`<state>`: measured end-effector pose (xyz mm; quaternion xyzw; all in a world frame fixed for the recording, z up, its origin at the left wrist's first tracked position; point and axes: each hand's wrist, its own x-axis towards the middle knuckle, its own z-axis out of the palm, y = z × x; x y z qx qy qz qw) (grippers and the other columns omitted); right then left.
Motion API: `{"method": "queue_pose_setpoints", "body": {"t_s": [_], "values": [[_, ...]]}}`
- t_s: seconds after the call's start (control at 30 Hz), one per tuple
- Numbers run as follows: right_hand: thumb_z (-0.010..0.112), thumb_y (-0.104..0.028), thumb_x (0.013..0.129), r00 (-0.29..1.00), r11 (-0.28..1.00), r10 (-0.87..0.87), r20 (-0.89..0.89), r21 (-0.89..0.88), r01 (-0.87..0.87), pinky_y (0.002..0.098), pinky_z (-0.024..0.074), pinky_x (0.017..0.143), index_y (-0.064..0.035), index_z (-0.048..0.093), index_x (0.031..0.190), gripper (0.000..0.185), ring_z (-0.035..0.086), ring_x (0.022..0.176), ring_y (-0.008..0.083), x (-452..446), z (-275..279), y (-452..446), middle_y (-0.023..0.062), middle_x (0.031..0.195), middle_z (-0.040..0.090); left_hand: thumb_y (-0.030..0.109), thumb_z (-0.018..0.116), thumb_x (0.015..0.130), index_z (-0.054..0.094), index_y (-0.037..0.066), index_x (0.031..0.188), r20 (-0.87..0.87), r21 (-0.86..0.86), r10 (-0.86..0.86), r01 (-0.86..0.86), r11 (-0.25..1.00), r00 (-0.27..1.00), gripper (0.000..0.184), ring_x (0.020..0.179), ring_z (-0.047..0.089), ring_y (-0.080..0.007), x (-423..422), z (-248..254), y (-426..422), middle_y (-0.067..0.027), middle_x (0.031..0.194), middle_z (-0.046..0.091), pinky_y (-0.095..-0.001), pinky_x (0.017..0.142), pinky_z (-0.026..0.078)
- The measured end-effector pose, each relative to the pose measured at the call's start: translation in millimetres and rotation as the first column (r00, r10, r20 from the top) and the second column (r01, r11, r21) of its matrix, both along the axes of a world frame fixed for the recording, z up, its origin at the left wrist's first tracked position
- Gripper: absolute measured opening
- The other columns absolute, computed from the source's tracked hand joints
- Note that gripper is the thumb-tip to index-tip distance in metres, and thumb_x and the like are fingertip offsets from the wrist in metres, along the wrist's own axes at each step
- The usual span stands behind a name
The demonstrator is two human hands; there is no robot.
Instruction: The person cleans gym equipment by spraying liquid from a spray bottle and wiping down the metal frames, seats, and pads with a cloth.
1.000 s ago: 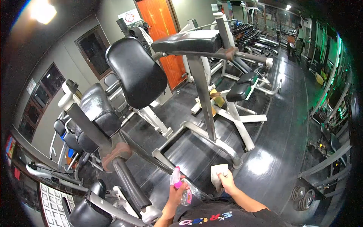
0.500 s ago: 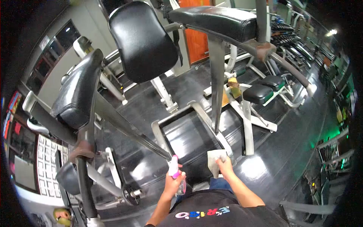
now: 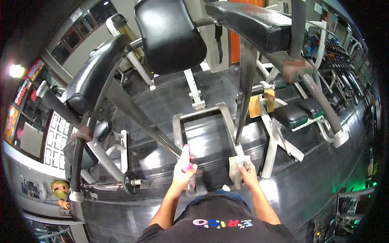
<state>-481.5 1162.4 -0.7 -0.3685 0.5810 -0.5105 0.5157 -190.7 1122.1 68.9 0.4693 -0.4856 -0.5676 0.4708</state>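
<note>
View's swung left/down; left hand (image 3: 182,175) wraps spray bottle (image 3: 186,154), right hand (image 3: 249,175) pinches cloth (image 3: 235,171). Best keep bottle upright, cloth spread.

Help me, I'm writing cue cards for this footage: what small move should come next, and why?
I'd probably raise the spray bottle toward the left padded armrest: the left hand already grips the bottle, the right hand holds a cloth, and the armrest is ahead, with neither item touching it.
</note>
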Motion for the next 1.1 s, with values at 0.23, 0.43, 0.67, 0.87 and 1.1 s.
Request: {"method": "queue_pose_setpoints", "body": {"t_s": [0.23,0.43,0.67,0.87,1.1], "values": [[0.066,-0.020,0.090,0.978,0.987,0.162,-0.134,0.000,-0.163,0.0280,0.0463,0.081,-0.0012,0.062,0.110,0.027,0.056,0.088,0.0104,-11.4,21.2,-0.8,0.0020,0.095,0.065,0.006,0.066,0.087,0.038,0.009,0.141,-0.077,-0.073,0.136,-0.141,0.987,0.988,0.061,0.077,0.058,-0.0131,-23.4,28.4,-23.8,-0.0030,0.101,0.052,-0.0298,0.069,0.052],[0.065,-0.017,0.089,0.968,0.982,0.189,-0.168,0.011,-0.190,0.0292,0.0472,0.081,-0.0008,0.062,0.108,0.025,0.058,0.086,0.0124,-25.4,-2.4,-7.5,0.0025,0.093,0.065,0.013,0.066,0.089,0.048,0.006,0.129,-0.163,-0.068,0.102,-0.114,0.991,0.981,0.044,0.071,0.058,-0.0136,-6.2,98.9,-117.9,-0.0023,0.080,0.056,-0.0312,0.067,0.050],[0.068,-0.023,0.087,0.940,0.975,0.204,-0.274,-0.030,-0.220,0.0329,0.0506,0.081,-0.0022,0.065,0.111,0.032,0.065,0.088,0.0160,-13.3,38.3,-50.9,0.0090,0.094,0.071,0.024,0.065,0.090,0.051,0.004,0.123,-0.411,-0.279,-0.054,-0.070,0.958,0.910,0.041,0.066,0.055,-0.0145,-9.1,181.4,-229.4,-0.0024,0.068,0.053,-0.0317,0.070,0.048],[0.067,-0.021,0.086,0.937,0.991,0.120,-0.329,-0.012,-0.131,0.0318,0.0504,0.078,-0.0012,0.066,0.106,0.029,0.064,0.084,0.0145,-11.5,43.8,-95.6,0.0082,0.090,0.071,0.030,0.066,0.089,0.051,0.004,0.120,-0.382,-0.414,-0.112,-0.061,0.908,0.917,0.043,0.062,0.055,-0.0135,-3.0,260.3,-340.5,-0.0025,0.065,0.054,-0.0314,0.069,0.050],[0.066,-0.016,0.087,0.968,0.998,0.031,-0.250,-0.047,-0.044,0.0298,0.0488,0.078,-0.0005,0.065,0.105,0.024,0.061,0.084,0.0129,24.2,67.3,-180.6,0.0050,0.092,0.069,0.032,0.067,0.088,0.052,0.004,0.117,-0.367,-0.417,-0.158,-0.010,0.909,0.917,0.043,0.061,0.058,-0.0124,28.4,306.1,-430.2,-0.0021,0.067,0.056,-0.0320,0.070,0.053]]}}
